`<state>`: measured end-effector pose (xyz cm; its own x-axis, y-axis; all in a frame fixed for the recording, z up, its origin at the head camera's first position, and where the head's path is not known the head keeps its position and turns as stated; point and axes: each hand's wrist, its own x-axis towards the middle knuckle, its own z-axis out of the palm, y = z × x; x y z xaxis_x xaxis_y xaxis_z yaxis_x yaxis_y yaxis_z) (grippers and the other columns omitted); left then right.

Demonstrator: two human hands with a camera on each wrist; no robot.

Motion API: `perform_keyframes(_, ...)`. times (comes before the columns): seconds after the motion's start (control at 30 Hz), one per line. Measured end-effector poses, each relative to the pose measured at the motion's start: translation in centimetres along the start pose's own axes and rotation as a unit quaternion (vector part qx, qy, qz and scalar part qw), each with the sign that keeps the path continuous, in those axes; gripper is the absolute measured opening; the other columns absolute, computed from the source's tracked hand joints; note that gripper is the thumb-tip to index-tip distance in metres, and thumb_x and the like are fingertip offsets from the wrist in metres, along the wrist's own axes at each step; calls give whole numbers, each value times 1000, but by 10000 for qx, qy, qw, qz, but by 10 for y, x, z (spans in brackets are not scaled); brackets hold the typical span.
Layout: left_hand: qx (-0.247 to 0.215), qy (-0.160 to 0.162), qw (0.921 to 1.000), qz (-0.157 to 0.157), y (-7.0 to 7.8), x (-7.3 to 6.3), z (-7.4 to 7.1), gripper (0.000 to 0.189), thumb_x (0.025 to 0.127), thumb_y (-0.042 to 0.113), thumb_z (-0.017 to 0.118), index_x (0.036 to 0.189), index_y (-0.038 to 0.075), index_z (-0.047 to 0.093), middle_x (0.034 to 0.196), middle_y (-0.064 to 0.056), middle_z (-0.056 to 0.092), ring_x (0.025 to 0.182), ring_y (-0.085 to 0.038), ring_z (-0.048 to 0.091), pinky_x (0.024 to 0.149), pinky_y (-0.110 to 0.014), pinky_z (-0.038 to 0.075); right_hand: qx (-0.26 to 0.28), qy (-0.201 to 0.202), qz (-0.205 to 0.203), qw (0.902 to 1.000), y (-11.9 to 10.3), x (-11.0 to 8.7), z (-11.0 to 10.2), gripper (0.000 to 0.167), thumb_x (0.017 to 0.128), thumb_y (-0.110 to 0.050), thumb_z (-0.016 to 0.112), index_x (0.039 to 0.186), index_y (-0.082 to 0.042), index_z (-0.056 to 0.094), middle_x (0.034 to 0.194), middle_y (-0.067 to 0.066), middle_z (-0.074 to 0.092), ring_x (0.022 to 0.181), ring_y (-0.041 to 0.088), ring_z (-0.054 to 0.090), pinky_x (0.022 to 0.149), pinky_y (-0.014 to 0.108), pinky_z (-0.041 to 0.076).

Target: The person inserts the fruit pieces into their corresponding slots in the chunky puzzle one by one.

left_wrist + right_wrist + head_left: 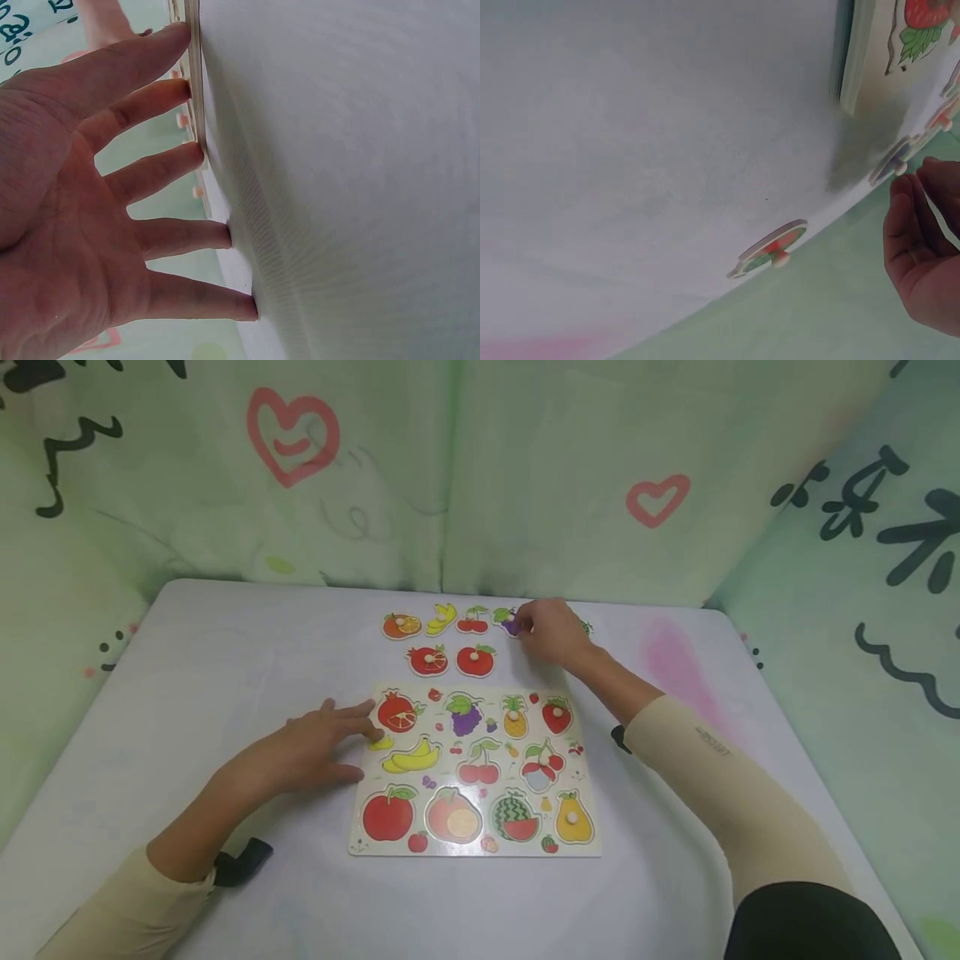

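Purple grape piece (507, 622) is at your right hand (553, 632); whether it grips, I cannot tell. Your left hand (311, 747), fingers spread, touches the wooden board (465, 852), probably for steadying it.

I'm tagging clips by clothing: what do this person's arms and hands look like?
The left hand and right hand are bare. The sleeves are beige, the right bearing small dark lettering. A black piece shows by each wrist, and something black covers part of the right sleeve.
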<state>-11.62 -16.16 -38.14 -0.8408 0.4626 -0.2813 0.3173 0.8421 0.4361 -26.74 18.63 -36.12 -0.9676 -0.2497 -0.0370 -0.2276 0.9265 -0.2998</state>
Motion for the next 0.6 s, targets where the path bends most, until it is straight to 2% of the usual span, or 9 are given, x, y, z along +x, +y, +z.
perform_keyframes(0.2,-91,-51,9999,-90,1,1,1,53,84,27,87,134,26,69,166,-11,41,151,-59,27,105,-86,31,-64,-122,262,9996,4,21,1,26,101,-11,65,124,-4,72,118,15,70,106,30,62,94,43,58)
perform_keyframes(0.4,-115,24,9999,-71,0,-1,1,51,84,26,87,132,26,70,166,-10,42,150,-59,29,103,-88,31,-93,-389,233,9989,3,33,5,28,101,-11,65,128,-5,71,121,16,69,108,30,60,97,43,56)
perform_keyframes(0.6,-66,59,10000,-23,-2,-1,0,50,85,26,86,132,26,69,166,-10,42,150,-60,30,101,-88,32,-162,-529,113,9984,2,40,6,25,102,-11,64,125,-5,73,120,15,70,106,29,60,100,43,56)
